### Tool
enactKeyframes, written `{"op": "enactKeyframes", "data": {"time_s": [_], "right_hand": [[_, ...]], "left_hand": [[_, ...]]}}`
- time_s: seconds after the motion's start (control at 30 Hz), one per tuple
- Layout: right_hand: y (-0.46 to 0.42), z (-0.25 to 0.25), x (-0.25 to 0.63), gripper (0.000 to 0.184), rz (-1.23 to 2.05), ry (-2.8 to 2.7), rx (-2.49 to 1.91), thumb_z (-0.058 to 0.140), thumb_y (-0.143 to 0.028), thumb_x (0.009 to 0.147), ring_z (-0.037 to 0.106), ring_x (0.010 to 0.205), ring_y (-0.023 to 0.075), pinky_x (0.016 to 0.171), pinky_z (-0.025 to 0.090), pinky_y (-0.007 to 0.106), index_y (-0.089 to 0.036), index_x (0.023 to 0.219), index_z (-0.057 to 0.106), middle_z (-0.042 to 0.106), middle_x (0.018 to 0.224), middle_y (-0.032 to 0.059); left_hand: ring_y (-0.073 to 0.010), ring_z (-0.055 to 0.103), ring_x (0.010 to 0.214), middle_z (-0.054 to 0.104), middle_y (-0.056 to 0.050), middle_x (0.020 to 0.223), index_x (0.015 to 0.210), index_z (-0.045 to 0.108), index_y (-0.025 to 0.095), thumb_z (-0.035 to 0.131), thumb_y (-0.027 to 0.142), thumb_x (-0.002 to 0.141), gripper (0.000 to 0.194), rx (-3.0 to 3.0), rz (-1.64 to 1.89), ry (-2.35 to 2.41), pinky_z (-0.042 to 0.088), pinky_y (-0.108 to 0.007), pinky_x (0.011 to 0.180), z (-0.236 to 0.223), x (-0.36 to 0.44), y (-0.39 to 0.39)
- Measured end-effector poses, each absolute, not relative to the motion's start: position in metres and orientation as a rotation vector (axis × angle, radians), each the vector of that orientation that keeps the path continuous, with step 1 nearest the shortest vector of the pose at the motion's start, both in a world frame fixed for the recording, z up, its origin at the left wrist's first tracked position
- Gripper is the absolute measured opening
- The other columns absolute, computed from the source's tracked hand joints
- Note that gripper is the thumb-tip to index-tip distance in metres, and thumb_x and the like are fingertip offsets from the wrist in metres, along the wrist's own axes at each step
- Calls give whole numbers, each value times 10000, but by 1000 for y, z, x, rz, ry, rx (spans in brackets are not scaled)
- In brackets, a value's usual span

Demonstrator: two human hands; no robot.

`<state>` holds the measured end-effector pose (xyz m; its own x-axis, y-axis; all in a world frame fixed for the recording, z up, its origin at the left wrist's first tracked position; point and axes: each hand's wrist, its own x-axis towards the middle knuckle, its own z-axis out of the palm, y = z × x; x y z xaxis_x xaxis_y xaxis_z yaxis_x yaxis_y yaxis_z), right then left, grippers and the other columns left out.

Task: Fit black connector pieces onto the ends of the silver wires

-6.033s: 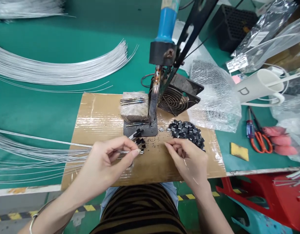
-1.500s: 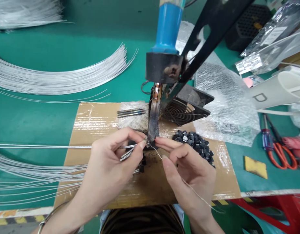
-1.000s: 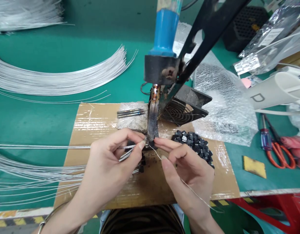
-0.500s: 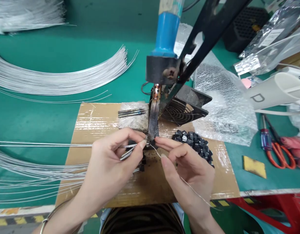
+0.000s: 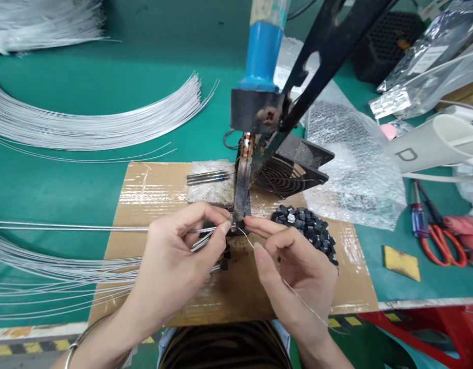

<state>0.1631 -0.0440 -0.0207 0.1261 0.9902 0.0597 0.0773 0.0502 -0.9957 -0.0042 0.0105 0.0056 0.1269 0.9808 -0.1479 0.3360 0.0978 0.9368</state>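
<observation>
My left hand is closed, thumb and forefinger pinching the end of a thin grey wire just under the tip of a clamped soldering iron. More grey wires run beneath that hand. A thin strand of solder wire passes through my right hand, between thumb and fingers. Its upper end curves to the iron's tip, where the right fingertips also sit close. Fingers partly hide the exact contact there. Small black connector-like pieces lie heaped right of the tip.
A cardboard sheet covers the work spot. Behind the iron stands a black fan. A wire bundle lies at left; bubble wrap, a white mug, orange-handled scissors and a yellow sponge are at right.
Almost nothing differs. Both hands stay at the iron's tip, and the left hand has shifted only very slightly to the right.
</observation>
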Motion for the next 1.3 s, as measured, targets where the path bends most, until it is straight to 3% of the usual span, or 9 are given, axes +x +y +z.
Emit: {"op": "enactKeyframes", "data": {"time_s": [0.13, 0.43, 0.97, 1.3], "right_hand": [[-44, -20, 163, 226, 1025, -1211, -1283, 681, -69, 945, 750, 1210, 212, 1079, 566, 346, -240, 817, 607, 790, 1263, 36], [-45, -20, 163, 207, 1006, -1216, -1282, 691, -91, 949, 756, 1203, 258, 1056, 588, 390, -241, 821, 627, 797, 1247, 73], [-48, -24, 159, 205, 948, -1247, -1278, 674, -71, 958, 759, 1177, 251, 1058, 564, 405, -250, 869, 631, 793, 1256, 77], [-49, -29, 159, 219, 903, -1256, -1246, 684, -23, 932, 764, 1167, 199, 1056, 551, 323, -231, 880, 640, 793, 1261, 42]], "left_hand": [[-126, 719, 762, 796, 17, 879, 805, 743, 219, 728, 183, 888, 92, 1403, 833, 1376, 535, -195, 672, 6, -4, 10], [-139, 715, 757, 798, 4, 897, 830, 753, 220, 731, 194, 897, 75, 1389, 836, 1376, 528, -215, 644, 5, -5, 9], [-131, 692, 725, 784, 23, 856, 823, 745, 226, 729, 183, 886, 78, 1412, 833, 1388, 477, -223, 582, 4, -6, 7], [-102, 681, 703, 786, 46, 848, 821, 741, 227, 709, 151, 879, 100, 1428, 863, 1362, 507, -176, 611, 5, -4, 9]]}}
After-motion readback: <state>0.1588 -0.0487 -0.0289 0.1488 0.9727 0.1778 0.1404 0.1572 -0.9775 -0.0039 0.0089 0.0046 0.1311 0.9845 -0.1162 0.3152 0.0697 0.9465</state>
